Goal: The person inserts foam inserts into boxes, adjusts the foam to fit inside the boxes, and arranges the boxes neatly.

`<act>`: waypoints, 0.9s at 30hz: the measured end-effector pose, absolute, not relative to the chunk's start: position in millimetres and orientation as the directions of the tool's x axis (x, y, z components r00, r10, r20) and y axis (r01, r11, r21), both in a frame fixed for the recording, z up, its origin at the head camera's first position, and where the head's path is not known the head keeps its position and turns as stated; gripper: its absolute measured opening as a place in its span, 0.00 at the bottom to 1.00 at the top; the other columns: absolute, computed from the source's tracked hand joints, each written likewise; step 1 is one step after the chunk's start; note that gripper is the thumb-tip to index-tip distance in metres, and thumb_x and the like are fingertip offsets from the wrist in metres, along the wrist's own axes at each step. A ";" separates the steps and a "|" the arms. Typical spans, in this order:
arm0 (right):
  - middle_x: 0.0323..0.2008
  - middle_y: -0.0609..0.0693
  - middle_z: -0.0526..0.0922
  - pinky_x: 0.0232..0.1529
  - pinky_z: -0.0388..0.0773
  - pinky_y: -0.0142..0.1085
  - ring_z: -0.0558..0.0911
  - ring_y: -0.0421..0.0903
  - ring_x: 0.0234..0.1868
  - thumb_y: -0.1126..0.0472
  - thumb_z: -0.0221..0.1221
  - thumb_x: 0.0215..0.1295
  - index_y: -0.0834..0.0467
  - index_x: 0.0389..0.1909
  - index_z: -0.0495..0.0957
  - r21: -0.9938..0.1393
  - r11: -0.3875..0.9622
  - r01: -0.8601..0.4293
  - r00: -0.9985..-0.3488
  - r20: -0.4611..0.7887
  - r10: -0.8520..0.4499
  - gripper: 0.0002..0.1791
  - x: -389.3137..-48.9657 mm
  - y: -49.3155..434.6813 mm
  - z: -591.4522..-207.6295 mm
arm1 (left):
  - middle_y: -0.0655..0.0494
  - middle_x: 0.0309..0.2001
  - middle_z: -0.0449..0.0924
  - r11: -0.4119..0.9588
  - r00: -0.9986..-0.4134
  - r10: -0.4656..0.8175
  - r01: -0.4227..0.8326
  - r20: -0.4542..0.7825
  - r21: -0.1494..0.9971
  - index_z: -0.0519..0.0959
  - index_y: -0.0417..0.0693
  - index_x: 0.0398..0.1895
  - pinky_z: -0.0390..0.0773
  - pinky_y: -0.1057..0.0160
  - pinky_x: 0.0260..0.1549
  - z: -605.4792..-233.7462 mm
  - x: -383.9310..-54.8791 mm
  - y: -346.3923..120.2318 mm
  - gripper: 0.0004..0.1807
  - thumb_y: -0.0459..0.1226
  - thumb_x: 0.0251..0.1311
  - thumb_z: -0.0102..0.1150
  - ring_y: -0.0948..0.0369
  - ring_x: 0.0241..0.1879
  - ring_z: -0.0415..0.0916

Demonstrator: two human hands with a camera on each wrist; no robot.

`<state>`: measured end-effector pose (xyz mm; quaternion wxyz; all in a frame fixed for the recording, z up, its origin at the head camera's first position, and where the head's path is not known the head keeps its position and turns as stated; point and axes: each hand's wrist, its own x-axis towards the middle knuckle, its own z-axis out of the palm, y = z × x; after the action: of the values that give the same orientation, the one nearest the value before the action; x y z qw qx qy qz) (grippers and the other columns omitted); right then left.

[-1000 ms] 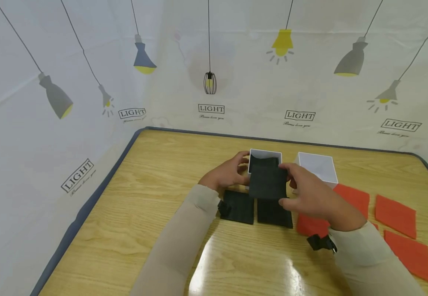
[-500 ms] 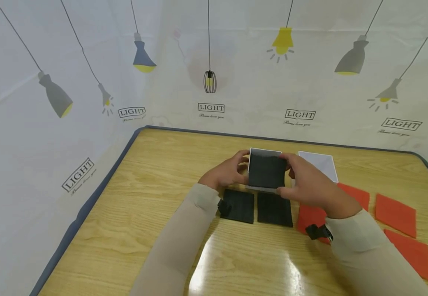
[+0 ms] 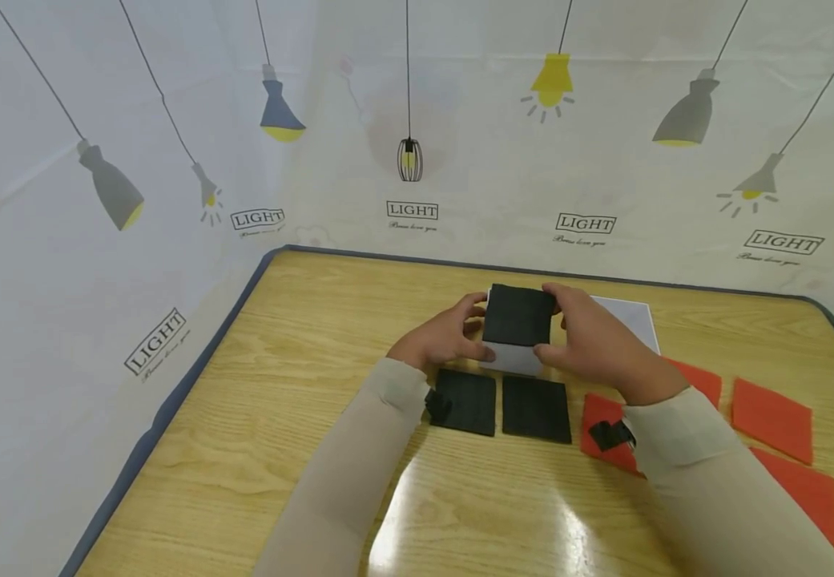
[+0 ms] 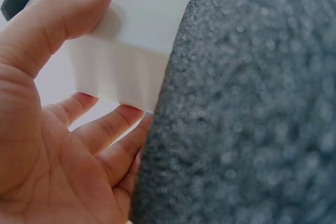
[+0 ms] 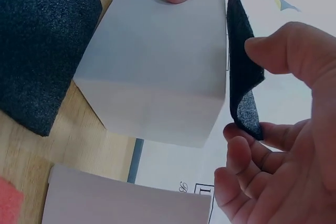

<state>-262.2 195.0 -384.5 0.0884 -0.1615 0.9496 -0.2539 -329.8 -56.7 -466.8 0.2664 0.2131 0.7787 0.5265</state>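
Note:
A white box (image 3: 517, 361) stands on the table, and my left hand (image 3: 441, 335) grips it, thumb on the near face and fingers around the left side. Over the box's top, my right hand (image 3: 597, 340) pinches a black felt square (image 3: 520, 314) by its right edge. In the right wrist view this felt square (image 5: 241, 61) bends slightly between thumb and fingers, close over the top of the box (image 5: 152, 51). The inside of the box is hidden by it. Two more black felt squares, a left one (image 3: 465, 402) and a right one (image 3: 535, 409), lie flat in front of the box.
A second white box (image 3: 633, 320) stands to the right, partly behind my right hand. Several red felt squares (image 3: 771, 421) lie on the right side of the wooden table (image 3: 301, 385). Behind the table's dark edging hangs a white cloth (image 3: 474, 160) printed with lamps.
My right hand has moved the black felt square up and away from me, from in front of the white box to over its top. My left hand has stayed on the box.

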 end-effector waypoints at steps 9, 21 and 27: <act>0.74 0.68 0.65 0.70 0.68 0.63 0.69 0.65 0.72 0.53 0.63 0.68 0.68 0.83 0.46 -0.433 0.866 -0.251 -0.936 -0.120 -0.331 0.53 -269.9 192.5 -387.6 | 0.49 0.83 0.54 0.365 -0.755 0.631 0.086 -0.179 0.927 0.44 0.61 0.87 0.63 0.49 0.76 -467.3 -332.1 -58.7 0.61 0.37 0.59 0.77 0.49 0.82 0.55; 0.75 0.72 0.61 0.67 0.70 0.66 0.68 0.69 0.72 0.49 0.64 0.65 0.66 0.84 0.48 -0.308 0.925 -0.222 -0.947 -0.159 -0.280 0.54 -271.5 187.5 -384.2 | 0.47 0.83 0.54 0.369 -0.759 0.625 0.080 -0.184 0.926 0.45 0.60 0.87 0.63 0.48 0.76 -466.6 -331.5 -57.3 0.61 0.37 0.59 0.77 0.48 0.82 0.55; 0.75 0.71 0.61 0.68 0.68 0.67 0.66 0.69 0.73 0.49 0.64 0.64 0.64 0.83 0.51 -0.289 0.930 -0.229 -0.954 -0.123 -0.273 0.53 -269.0 185.4 -382.8 | 0.47 0.83 0.55 0.359 -0.761 0.622 0.068 -0.184 0.931 0.44 0.60 0.87 0.62 0.49 0.76 -465.0 -329.8 -57.3 0.61 0.36 0.59 0.77 0.48 0.82 0.55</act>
<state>-269.0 185.4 -382.8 0.0810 -0.1282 0.9789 -0.1368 -329.8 -57.3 -465.0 0.2656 0.2208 0.7803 0.5214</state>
